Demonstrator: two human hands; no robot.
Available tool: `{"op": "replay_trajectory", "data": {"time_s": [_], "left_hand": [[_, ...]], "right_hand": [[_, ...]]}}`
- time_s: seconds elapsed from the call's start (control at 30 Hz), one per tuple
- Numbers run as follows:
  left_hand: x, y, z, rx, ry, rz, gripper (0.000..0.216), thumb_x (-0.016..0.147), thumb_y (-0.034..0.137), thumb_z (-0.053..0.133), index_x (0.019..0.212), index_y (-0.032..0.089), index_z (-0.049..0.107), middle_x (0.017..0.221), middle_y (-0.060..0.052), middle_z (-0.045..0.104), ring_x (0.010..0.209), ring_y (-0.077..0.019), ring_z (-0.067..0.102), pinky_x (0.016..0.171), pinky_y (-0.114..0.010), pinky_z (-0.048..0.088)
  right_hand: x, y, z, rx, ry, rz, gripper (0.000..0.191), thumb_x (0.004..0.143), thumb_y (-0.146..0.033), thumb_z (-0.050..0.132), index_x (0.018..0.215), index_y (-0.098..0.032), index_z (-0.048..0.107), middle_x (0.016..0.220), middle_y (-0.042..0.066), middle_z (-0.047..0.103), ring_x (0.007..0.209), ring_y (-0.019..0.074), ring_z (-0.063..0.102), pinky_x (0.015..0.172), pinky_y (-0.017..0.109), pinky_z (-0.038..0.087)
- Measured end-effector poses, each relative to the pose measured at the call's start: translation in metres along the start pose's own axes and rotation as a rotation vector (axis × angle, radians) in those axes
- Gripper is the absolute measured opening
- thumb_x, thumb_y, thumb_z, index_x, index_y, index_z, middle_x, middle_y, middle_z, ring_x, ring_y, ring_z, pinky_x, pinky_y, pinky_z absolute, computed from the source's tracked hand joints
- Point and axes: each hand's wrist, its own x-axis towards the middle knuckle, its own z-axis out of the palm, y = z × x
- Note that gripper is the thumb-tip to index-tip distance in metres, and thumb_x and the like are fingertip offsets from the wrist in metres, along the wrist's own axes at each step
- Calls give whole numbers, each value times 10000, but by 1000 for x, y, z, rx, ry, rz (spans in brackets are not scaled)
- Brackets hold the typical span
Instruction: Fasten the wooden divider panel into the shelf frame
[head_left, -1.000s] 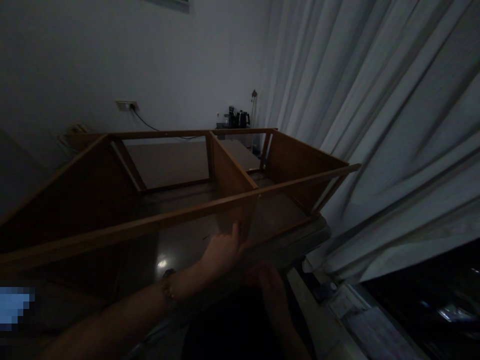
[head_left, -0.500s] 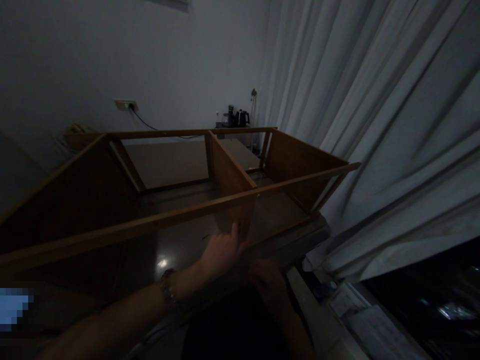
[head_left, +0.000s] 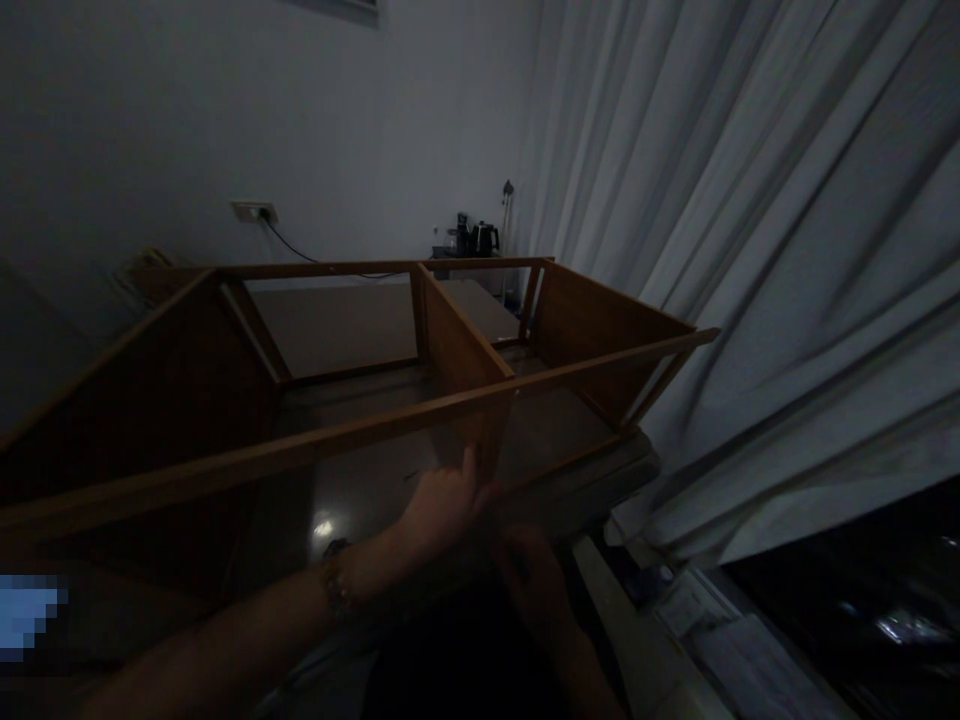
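A brown wooden shelf unit (head_left: 360,420) lies on its side in dim light, with a board (head_left: 461,335) across its middle. My left hand (head_left: 442,505), a bracelet on its wrist, is at the near lower end of that board. Its thumb presses against the wood and the other fingers close around the edge, partly hidden. Just to the right and lower, my right hand (head_left: 534,580) is held in shadow close to the frame's near side. Its fingers are curled together; whatever they may hold is too dark to make out.
A long white curtain (head_left: 735,250) hangs along the right side. Beyond the unit stand a black kettle (head_left: 484,238) and a wall socket (head_left: 253,211) with a cable. Papers or boxes (head_left: 697,605) lie on the floor at lower right.
My right hand has shifted very slightly and its fingers have turned a little. My left hand stays at the same spot on the board, and the shelf unit has not moved.
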Motion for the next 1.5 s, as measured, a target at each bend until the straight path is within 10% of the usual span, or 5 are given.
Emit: {"op": "replay_trajectory", "data": {"time_s": [0.37,0.9,1.5], "left_hand": [[1,-2,4,9,39,9,573,846,500,197,1199,56,276,785,-130,661,697,-234,641,574,-289,447],[1,-1,4,15,4,8,591,847,506,159,1213,50,251,795,-137,657,713,-227,640,585,-292,447],[1,-2,5,25,26,10,582,847,498,187,1205,47,276,776,-130,658,692,-223,641,571,-278,446]], "right_hand": [[7,-7,-5,-236,-110,-134,273,834,-148,426,1067,-256,520,899,41,648,812,194,574,730,359,423],[4,-28,9,531,239,698,260,866,-360,372,1048,-205,474,671,-24,529,555,110,510,525,210,421],[5,-20,-6,109,11,336,213,836,-283,449,996,-224,577,964,56,641,875,185,600,780,305,462]]}}
